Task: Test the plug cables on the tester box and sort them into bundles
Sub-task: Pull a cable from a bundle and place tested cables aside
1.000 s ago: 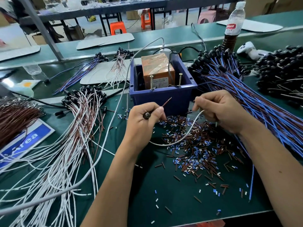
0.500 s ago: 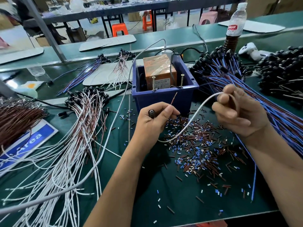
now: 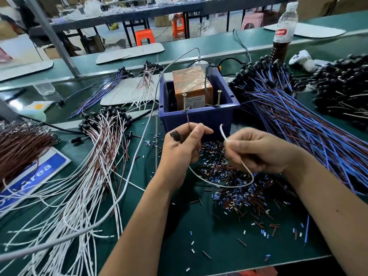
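**benchrat:** head cam, edges first. Our green mat runs out at the near edge, and the barest patch is right there at the front. Left side is packed with the white-and-brown cable bundle, right side with the blue-and-brown bundle, and the black plug heap sits far right at the back. In the middle we've got cut insulation bits scattered under the hands.

**wirenut:** and the tester?

**benchrat:** blue bin dead ahead, orange tester box sitting inside it, two screws standing up at the bin's front wall. Water bottle behind on the right.

**wirenut:** what are our hands doing?

**benchrat:** left hand is clenched round the black plug, thumb and finger pinching the brown lead so its tip reaches up to the left screw. Can't tell if it's actually touching. Right hand pinches the white lead, tip poking up free, just short of the bin. The rest of that wire loops low between both hands
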